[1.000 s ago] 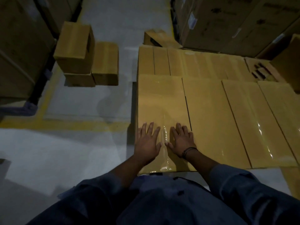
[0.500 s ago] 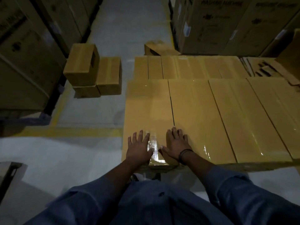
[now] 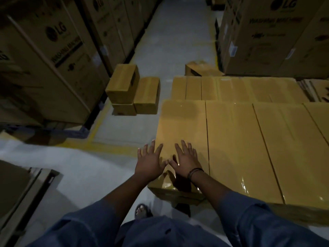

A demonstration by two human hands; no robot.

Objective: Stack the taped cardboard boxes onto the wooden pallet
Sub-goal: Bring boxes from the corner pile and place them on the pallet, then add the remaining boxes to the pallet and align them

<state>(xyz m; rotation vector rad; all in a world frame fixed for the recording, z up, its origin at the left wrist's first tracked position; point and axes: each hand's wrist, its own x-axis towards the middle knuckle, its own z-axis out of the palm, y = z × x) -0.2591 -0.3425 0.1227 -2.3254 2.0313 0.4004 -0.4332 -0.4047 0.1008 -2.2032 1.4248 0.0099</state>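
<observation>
Leftmost taped cardboard box (image 3: 181, 129) sat at 5 o'clock of centre, the near-left end of a front row of taped boxes (image 3: 235, 143) that ran off toward 3 o'clock, sides touching. Glossy tape ran along the tops.

Left hand (image 3: 150, 163) and right hand (image 3: 187, 160) lay flat over that box's near end, fingers straight and spread wide, gripping nothing. Thumb tips nearly met. The left hand overhung the box's left edge. Can't tell whether the palms pressed the top or hovered just above it. Dark wristband (image 3: 195, 172) on the right wrist, blue sleeves (image 3: 258, 216) on both arms.

At 12 o'clock of the box: a lower back row of boxes (image 3: 231, 89), touching the front row. Beyond that, one small open box (image 3: 201, 68).

At 10 o'clock, apart on the concrete floor (image 3: 178, 41): a small box stack (image 3: 122, 82), upper box tilted, with another small box (image 3: 147, 95) touching its right side.

Yellow floor line (image 3: 106, 146) at 9 o'clock. Tall LG cartons (image 3: 53, 50) lined the aisle's left, more LG cartons (image 3: 276, 32) at 1 o'clock. Flattened cardboard (image 3: 316, 90) at 2 o'clock. Sandalled foot (image 3: 142, 210) at 6 o'clock.
</observation>
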